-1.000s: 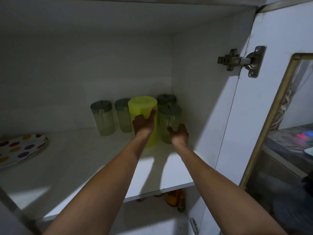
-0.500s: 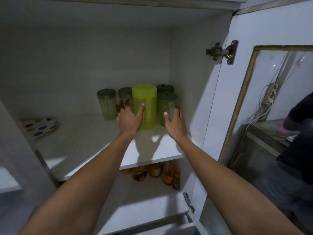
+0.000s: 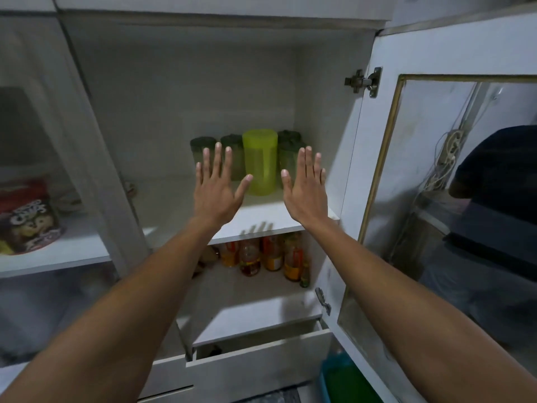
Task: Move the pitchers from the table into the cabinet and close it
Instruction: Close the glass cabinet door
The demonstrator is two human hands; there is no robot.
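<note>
Nearest us, a drawer (image 3: 258, 365) hangs partly open below. Our left hand (image 3: 216, 189) and right hand (image 3: 305, 189) are raised with fingers spread flat, holding nothing, in front of the upper shelf (image 3: 261, 219). Beyond them, the yellow-green pitcher (image 3: 259, 161) stands upright on that shelf among four grey-lidded pitchers (image 3: 236, 155), far right in the white cabinet (image 3: 180, 82). So the stowing looks done; the glass-paned door (image 3: 453, 170) on the right is open and needs shutting. Sauce bottles (image 3: 261, 257) fill the lower shelf.

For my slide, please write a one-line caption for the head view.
Both open hands, left hand and right hand, before yellow-green plastic pitcher on cabinet shelf; glass-panelled door open.
</note>
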